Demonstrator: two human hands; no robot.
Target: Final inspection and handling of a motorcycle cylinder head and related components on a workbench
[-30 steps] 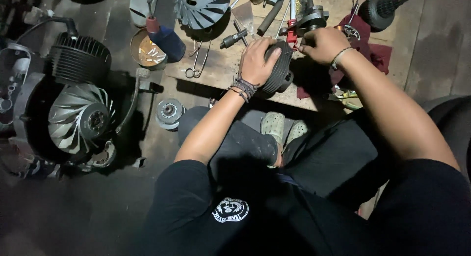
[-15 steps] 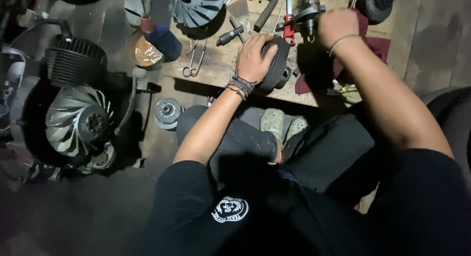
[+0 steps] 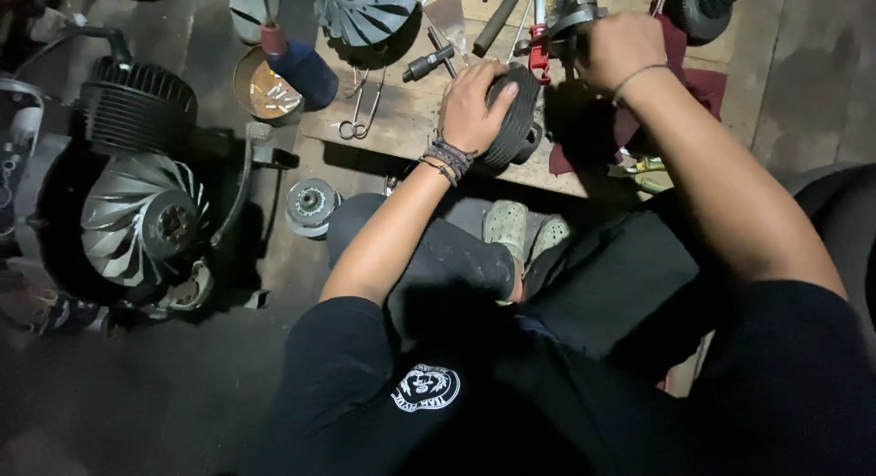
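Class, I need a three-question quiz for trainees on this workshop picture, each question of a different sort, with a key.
1. True or false: the left hand rests on the dark round ribbed part.
2. Which lies left of that part on the wooden board: A scissor-like pliers, B a hammer?
3. What does the right hand grip?

Key: 1 true. 2 A. 3 A metal tool with a red piece; its kind is unclear.

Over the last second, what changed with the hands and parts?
The right hand left the dark ribbed round part and moved up and away to the metal tool with the red piece, now gripping there. The left hand stayed clamped on the ribbed part. The finned fan on the floor is unchanged.
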